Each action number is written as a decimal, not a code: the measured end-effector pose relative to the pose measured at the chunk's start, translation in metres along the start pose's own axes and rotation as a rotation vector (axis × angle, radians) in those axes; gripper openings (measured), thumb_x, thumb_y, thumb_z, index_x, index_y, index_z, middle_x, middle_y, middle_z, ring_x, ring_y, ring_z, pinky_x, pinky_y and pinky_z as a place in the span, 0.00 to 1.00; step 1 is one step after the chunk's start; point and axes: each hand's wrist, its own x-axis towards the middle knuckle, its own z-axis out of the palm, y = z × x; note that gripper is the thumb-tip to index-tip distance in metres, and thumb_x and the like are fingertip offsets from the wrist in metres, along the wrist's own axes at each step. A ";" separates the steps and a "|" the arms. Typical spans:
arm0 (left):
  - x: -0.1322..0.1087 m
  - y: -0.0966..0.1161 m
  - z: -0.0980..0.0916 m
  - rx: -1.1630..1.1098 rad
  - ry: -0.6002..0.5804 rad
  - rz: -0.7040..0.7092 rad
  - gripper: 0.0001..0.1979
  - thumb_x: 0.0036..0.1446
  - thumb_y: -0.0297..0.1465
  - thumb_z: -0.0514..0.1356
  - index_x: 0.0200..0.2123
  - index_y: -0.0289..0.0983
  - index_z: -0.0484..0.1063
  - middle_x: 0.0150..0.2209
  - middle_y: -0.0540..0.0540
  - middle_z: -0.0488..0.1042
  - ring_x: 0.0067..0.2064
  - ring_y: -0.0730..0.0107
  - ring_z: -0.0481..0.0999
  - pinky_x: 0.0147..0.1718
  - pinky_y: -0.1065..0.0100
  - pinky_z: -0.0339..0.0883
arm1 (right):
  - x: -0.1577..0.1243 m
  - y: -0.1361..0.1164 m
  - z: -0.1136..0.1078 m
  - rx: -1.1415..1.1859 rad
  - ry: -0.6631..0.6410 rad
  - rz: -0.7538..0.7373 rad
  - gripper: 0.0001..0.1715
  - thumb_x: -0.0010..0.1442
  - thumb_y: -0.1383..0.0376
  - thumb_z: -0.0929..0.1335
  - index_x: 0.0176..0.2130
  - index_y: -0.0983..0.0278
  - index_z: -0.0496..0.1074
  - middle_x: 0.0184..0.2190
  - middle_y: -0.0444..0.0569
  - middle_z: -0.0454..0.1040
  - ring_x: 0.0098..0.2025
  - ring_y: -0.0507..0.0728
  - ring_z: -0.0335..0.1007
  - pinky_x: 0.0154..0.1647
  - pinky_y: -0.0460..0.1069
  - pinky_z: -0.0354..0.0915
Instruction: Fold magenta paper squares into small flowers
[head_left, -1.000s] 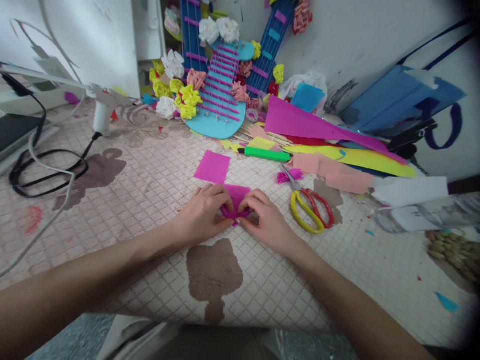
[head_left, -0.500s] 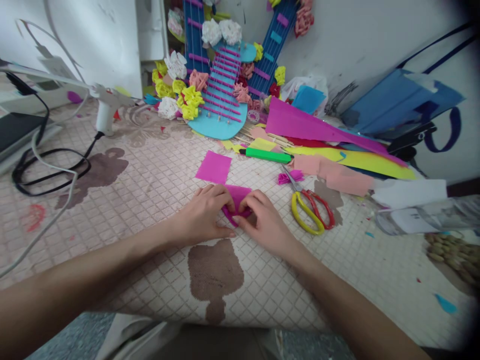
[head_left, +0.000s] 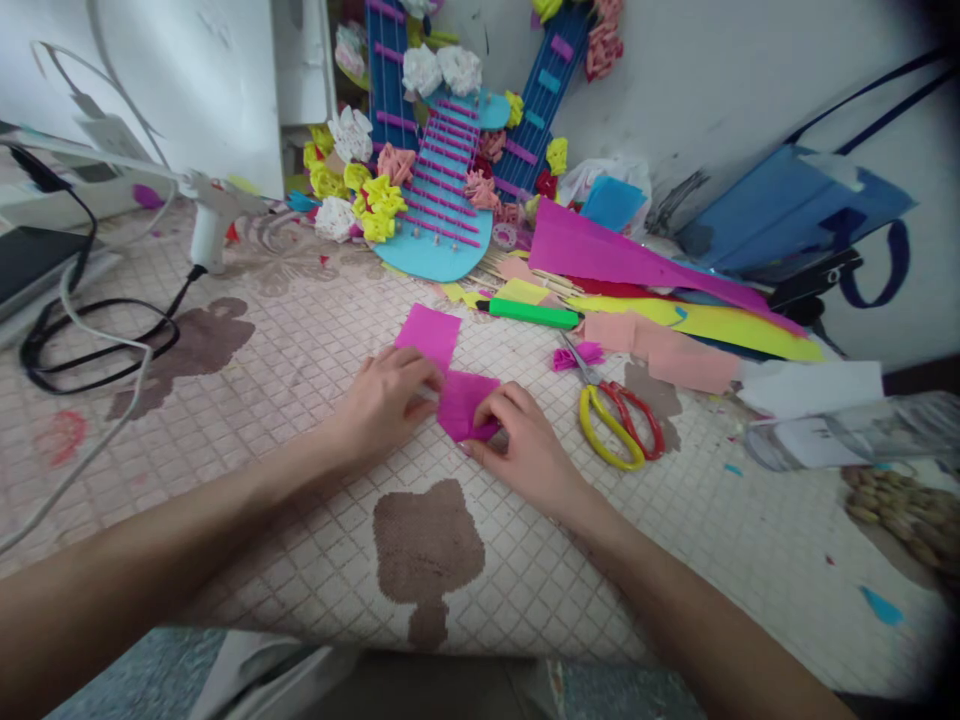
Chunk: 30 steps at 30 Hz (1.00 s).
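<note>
A square of magenta paper (head_left: pixel 462 402) lies on the quilted tablecloth in front of me, its near right edge slightly lifted. Thumb and fingers of my right hand (head_left: pixel 523 440) pinch that edge. Just left of the paper is my left hand (head_left: pixel 390 400), with its fingers curved, the thumb apart and nothing seen between them. A second magenta square (head_left: pixel 430 335) lies flat behind the first, its lower left corner covered by my left fingers. To the right, scissors (head_left: pixel 611 415) with yellow and red handles rest near a crumpled magenta paper piece (head_left: pixel 576 356).
A green marker (head_left: pixel 534 313) and coloured paper strips (head_left: pixel 664 350) lie behind. Against the wall stands a blue craft model (head_left: pixel 439 240) with paper flowers. A white glue gun (head_left: pixel 214 225) and black cable (head_left: pixel 97 340) are at left, a clear bottle (head_left: pixel 855 430) at right.
My left hand has let go of the near square and moved left. The square's left part, curled up earlier, lies flatter. My right hand still pinches its near edge.
</note>
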 end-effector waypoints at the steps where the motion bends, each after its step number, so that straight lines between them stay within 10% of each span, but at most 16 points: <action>1: 0.000 -0.001 -0.003 0.008 0.046 -0.004 0.04 0.54 0.23 0.59 0.34 0.35 0.71 0.38 0.45 0.73 0.41 0.62 0.70 0.42 0.59 0.63 | 0.000 0.000 0.000 0.001 -0.002 0.004 0.10 0.54 0.67 0.70 0.32 0.62 0.63 0.36 0.48 0.65 0.40 0.58 0.63 0.41 0.53 0.63; 8: -0.002 0.024 0.002 -0.229 -0.021 0.156 0.05 0.56 0.22 0.57 0.34 0.35 0.71 0.34 0.47 0.73 0.37 0.68 0.71 0.38 0.66 0.65 | 0.001 0.001 0.003 -0.024 0.005 -0.008 0.11 0.54 0.64 0.70 0.32 0.62 0.63 0.37 0.49 0.65 0.41 0.59 0.63 0.42 0.55 0.63; 30: -0.006 0.031 0.016 -0.100 -0.119 0.065 0.05 0.58 0.29 0.58 0.35 0.35 0.63 0.33 0.47 0.71 0.37 0.63 0.70 0.36 0.61 0.61 | 0.004 0.020 -0.019 0.158 -0.049 0.017 0.09 0.57 0.73 0.66 0.37 0.60 0.63 0.38 0.47 0.64 0.37 0.54 0.64 0.38 0.51 0.66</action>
